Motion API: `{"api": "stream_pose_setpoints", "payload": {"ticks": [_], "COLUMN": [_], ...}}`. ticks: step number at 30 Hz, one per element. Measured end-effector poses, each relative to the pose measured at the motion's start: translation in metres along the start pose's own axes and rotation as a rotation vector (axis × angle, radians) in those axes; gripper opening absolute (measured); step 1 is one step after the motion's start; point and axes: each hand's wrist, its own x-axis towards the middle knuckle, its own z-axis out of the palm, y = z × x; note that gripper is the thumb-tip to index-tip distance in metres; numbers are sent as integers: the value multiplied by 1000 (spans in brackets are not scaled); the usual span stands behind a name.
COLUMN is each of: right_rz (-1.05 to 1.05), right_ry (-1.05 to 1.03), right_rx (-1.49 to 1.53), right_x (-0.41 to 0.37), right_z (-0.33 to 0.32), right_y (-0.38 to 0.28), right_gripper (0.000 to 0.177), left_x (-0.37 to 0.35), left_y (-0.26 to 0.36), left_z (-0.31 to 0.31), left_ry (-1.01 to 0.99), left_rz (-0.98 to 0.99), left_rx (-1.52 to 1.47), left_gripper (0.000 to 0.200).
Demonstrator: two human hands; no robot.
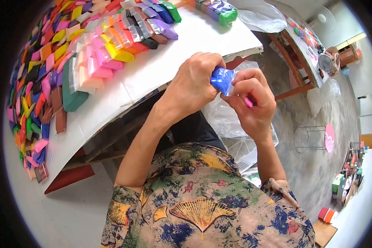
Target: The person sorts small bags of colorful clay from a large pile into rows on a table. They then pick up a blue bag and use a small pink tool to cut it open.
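Observation:
A small clear plastic packet with a soft blue block inside (222, 80) is held up in front of my body, off the table's front edge. My left hand (194, 82) is closed around its left side, thumb and fingers wrapped over it. At the packet's clear right end, my right hand (254, 99) pinches the plastic with curled fingers. Something small and bright pink (248, 102) shows within the right hand's fingers; I cannot make out what it is.
On the white table (153, 68) lie rows of wrapped coloured blocks (120, 41) and a large heap of coloured packets (41, 78). Beneath my hands are a clear plastic bag (223, 118) and a white basket (246, 151). A pink-topped stool (329, 138) stands at right.

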Motion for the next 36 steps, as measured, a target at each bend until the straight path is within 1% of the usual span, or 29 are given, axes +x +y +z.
{"api": "stream_pose_setpoints", "payload": {"ticks": [3, 4, 6, 7, 8, 9, 11, 13, 16, 17, 21, 25, 28, 29, 32, 35, 36], "right_rz": [129, 174, 182, 175, 328, 392, 473, 492, 637, 645, 530, 423, 411, 458, 435, 351, 368], "right_ry": [13, 20, 38, 46, 133, 152, 213, 297, 372, 288, 148, 118, 68, 56, 84, 48, 46], "right_rx": [271, 367, 571, 667, 841, 1041, 1086, 779, 382, 342, 431, 343, 409, 447, 543, 399, 409], "right_x": [-3, -5, -10, -11, -16, -23, -34, -38, -11, -10, 20, 49, 63, 66, 74, 79, 81], "right_z": [-6, -8, -15, -20, -22, -30, -45, -52, -38, -41, -41, -34, -31, -33, -32, -24, -20], "right_y": [5, 7, 12, 15, 9, 16, 27, 29, -4, -4, -10, -14, -21, -22, -29, -30, -34], "right_gripper": [24, 23, 22, 22, 16, 15, 14, 16, 16, 19, 19, 21, 21, 21, 21, 21, 20], "left_x": [0, -2, -5, -6, -6, -6, -4, 1, 11, 15, 35, 49, 51, 51, 51, 47, 45], "left_y": [7, 10, 16, 17, 15, 12, 10, 10, 13, 13, 17, 21, 26, 25, 24, 22, 21], "left_z": [6, 9, 19, 25, 30, 35, 38, 37, 33, 32, 21, 2, -10, -13, -18, -21, -21], "left_ry": [9, 25, 58, 92, 77, 87, 120, 174, 242, 269, 392, 456, 507, 514, 582, 579, 574], "left_rz": [-39, -22, 22, 79, 117, 121, 139, 171, 202, 227, 263, 293, 277, 268, 265, 265, 264], "left_rx": [-132, -149, -187, -204, -162, -98, -5, 62, 157, 191, 254, 266, 249, 263, 262, 256, 243], "left_gripper": [17, 18, 19, 23, 28, 30, 33, 36, 39, 40, 41, 42, 43, 42, 32, 32, 34]}}
